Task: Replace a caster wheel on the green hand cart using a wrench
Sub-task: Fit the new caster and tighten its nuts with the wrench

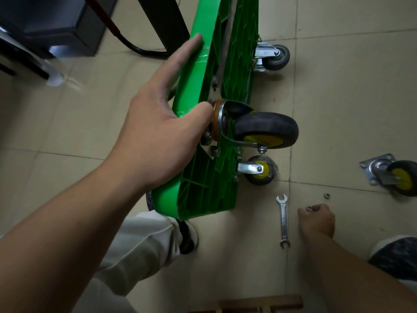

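Beside right hand (317, 220), wrench (283, 220) points away

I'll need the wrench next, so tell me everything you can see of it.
The wrench is a slim silvery metal spanner with an open end at each tip. It lies flat on the beige tiled floor, pointing away from the person, right of the green cart. Nothing touches it; the right hand, pinching a nut, is beside it, apart.
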Motion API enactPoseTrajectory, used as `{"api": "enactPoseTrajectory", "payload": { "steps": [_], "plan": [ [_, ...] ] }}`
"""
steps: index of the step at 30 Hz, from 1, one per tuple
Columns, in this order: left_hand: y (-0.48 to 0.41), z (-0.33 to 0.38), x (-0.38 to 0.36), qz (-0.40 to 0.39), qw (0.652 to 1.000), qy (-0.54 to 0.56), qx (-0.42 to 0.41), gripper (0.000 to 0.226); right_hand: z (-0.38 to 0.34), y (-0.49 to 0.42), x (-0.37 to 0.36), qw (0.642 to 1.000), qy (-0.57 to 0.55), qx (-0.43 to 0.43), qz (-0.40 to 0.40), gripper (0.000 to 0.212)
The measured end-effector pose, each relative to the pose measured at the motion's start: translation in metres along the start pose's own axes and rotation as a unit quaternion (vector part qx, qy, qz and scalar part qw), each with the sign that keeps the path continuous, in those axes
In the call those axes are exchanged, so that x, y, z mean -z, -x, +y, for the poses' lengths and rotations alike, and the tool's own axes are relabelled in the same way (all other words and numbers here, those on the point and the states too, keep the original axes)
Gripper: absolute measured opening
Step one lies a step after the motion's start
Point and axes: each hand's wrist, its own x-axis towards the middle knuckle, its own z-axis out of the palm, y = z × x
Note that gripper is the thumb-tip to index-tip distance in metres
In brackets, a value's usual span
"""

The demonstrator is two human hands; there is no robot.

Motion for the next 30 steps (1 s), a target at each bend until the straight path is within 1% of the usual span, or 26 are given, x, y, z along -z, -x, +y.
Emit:
{"api": "enactPoseTrajectory", "payload": {
  "steps": [3,7,9,11,14,17,20,22,25,26,27,28,29,30],
  "plan": [
    [0.000,-0.001,0.000,0.000,1.000,-0.004,-0.002,0.078,0.001,-0.004,0.000,1.000,0.008,0.000,-0.001,0.025],
    [-0.001,-0.003,0.000,0.000,1.000,-0.010,-0.004,0.078,-0.002,-0.012,0.000,1.000,0.006,-0.007,0.003,0.024],
    [-0.001,-0.004,0.000,0.002,1.000,-0.012,-0.007,0.078,-0.002,-0.014,-0.001,1.000,0.011,-0.004,0.002,0.019],
    [-0.002,-0.004,0.000,0.002,1.000,-0.010,-0.005,0.078,-0.003,-0.015,-0.001,1.000,0.020,0.000,0.000,0.013],
    [-0.001,-0.004,-0.001,0.005,1.000,-0.021,-0.011,0.077,-0.004,-0.017,0.000,0.999,0.030,0.002,-0.015,0.011],
    [-0.002,-0.005,0.000,0.005,1.000,-0.023,-0.007,0.077,-0.019,-0.012,0.008,1.000,-0.004,0.020,-0.023,0.010],
    [-0.003,-0.005,0.001,0.007,1.000,-0.030,-0.005,0.077,-0.058,-0.003,0.029,0.992,-0.082,0.089,-0.027,0.012],
    [-0.002,-0.004,0.002,0.010,0.999,-0.043,-0.008,0.076,-0.097,0.005,0.057,0.976,-0.132,0.171,-0.027,0.013],
    [0.000,-0.003,0.006,0.008,0.998,-0.068,0.001,0.075,-0.158,0.030,0.112,0.932,-0.182,0.313,-0.028,0.009],
    [0.001,-0.004,0.006,0.004,0.997,-0.073,0.008,0.076,-0.175,0.041,0.131,0.920,-0.196,0.338,-0.036,0.007],
    [0.003,-0.004,0.006,0.001,0.997,-0.073,0.013,0.076,-0.189,0.054,0.150,0.908,-0.228,0.347,-0.053,0.005],
    [0.004,-0.004,0.007,0.001,0.997,-0.070,0.016,0.076,-0.201,0.070,0.167,0.896,-0.285,0.329,-0.092,0.006],
    [0.006,-0.003,0.007,0.003,0.998,-0.066,0.022,0.076,-0.210,0.091,0.184,0.873,-0.360,0.284,-0.166,0.011],
    [0.008,-0.003,0.009,0.004,0.997,-0.067,0.027,0.077,-0.215,0.115,0.201,0.834,-0.427,0.228,-0.265,0.015]
  ]
}}
